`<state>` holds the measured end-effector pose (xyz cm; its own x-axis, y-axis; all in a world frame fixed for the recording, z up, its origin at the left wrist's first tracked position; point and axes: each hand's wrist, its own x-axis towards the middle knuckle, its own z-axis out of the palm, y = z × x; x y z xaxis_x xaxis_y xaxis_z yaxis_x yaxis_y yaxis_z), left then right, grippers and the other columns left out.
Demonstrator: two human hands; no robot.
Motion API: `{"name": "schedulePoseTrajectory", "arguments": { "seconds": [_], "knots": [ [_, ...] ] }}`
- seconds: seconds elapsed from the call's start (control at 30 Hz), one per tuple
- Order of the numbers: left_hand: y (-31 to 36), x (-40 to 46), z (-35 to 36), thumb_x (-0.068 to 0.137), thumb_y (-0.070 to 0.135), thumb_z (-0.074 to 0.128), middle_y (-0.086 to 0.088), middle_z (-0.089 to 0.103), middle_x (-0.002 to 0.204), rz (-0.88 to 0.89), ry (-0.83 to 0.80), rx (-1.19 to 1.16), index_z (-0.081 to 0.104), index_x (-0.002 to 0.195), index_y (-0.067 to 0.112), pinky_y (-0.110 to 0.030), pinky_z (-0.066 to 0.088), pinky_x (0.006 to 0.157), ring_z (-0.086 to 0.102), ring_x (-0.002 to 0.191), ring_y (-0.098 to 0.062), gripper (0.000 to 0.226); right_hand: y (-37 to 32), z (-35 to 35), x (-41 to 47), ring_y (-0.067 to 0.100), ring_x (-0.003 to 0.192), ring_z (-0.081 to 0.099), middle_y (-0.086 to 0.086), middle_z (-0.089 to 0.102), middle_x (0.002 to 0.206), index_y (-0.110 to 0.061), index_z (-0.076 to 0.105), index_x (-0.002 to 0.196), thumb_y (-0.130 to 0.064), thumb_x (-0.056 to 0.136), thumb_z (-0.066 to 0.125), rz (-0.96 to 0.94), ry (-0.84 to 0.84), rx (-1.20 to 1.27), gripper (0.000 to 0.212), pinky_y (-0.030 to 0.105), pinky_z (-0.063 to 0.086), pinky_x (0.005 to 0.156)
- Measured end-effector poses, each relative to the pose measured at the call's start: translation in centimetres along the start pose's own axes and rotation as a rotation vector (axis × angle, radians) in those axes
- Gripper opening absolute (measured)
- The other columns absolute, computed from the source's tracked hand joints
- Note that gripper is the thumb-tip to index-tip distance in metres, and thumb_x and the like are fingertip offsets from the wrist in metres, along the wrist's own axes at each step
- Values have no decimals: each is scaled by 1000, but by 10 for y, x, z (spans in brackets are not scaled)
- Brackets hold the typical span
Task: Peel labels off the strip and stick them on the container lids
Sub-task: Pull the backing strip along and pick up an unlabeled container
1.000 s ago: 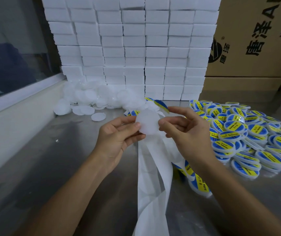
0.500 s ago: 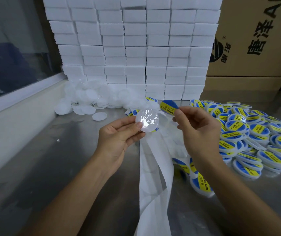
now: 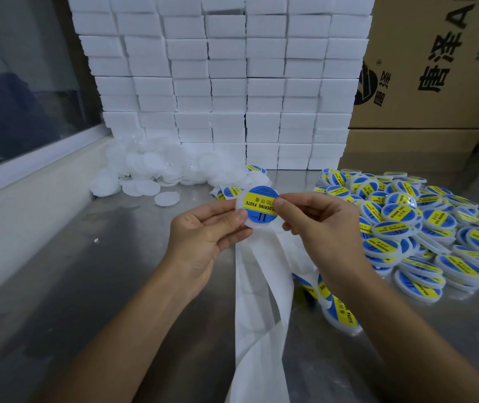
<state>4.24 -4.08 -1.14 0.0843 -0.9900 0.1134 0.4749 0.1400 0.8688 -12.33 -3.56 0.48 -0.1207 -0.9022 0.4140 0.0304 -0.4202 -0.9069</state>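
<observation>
My left hand [image 3: 206,234] holds a round clear container lid [image 3: 254,223] by its left edge, thumb on top. A blue and yellow "SOLDERING PASTE" label [image 3: 261,205] lies on the lid's face, upside down to me. My right hand [image 3: 319,225] pinches the label's right edge with thumb and forefinger against the lid. The white backing strip [image 3: 261,301] hangs from under the hands toward me, with a few labels [image 3: 324,289] still on a fold beneath my right wrist.
A pile of labelled lids [image 3: 424,228] covers the steel table [image 3: 116,271] at right. Plain clear lids [image 3: 157,170] lie heaped at back left before a wall of white boxes [image 3: 232,82]. Cardboard cartons [image 3: 436,68] stand at back right.
My right hand, which held the peeled label in the air beside the bare lid, has brought it down onto the lid. The lid now shows the label on its face.
</observation>
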Motion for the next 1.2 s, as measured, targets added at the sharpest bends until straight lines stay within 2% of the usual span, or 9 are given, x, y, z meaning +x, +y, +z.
{"name": "schedulePoseTrajectory", "arguments": {
  "seconds": [0.4,0.53,0.8,0.93,1.1,1.2],
  "knots": [
    [3,-4,5,58,8,77,-17,75,87,11,-21,20,75,80,7,-25,58,62,74,76,-25,23,2,-2,0,6,56,64,-7,74,72,-18,75,82,-11,82,74,-11,-30,-35,7,13,49,54],
    [4,-5,5,57,9,78,-17,75,84,24,-4,43,72,88,3,-25,58,62,74,73,-24,32,4,-1,1,7,56,64,-5,75,71,-15,75,84,-10,82,75,-31,-21,-59,6,15,51,55],
    [2,-7,7,54,12,80,-16,75,84,97,-12,118,73,84,8,-27,58,64,74,76,-28,31,8,2,-2,8,59,65,-16,70,74,-21,74,84,-14,82,77,-226,51,-361,7,27,56,59],
    [1,-9,9,56,9,78,-14,75,79,120,-71,125,73,79,11,-28,59,65,73,74,-25,23,8,1,-1,6,67,65,-22,66,76,-20,74,87,-21,82,77,-294,76,-450,6,24,53,61],
    [2,-10,11,57,4,77,-16,74,83,100,-117,79,70,78,7,-30,59,68,73,77,-27,23,11,6,-5,7,66,62,-7,69,90,-18,73,99,-27,81,78,-375,133,-500,21,24,51,60],
    [3,-10,11,60,4,76,-18,74,88,82,-169,13,71,73,12,-32,59,73,73,86,-30,16,12,9,-7,5,71,65,-4,61,106,-21,71,112,-29,80,79,-395,86,-475,34,14,49,60]
  ]
}}
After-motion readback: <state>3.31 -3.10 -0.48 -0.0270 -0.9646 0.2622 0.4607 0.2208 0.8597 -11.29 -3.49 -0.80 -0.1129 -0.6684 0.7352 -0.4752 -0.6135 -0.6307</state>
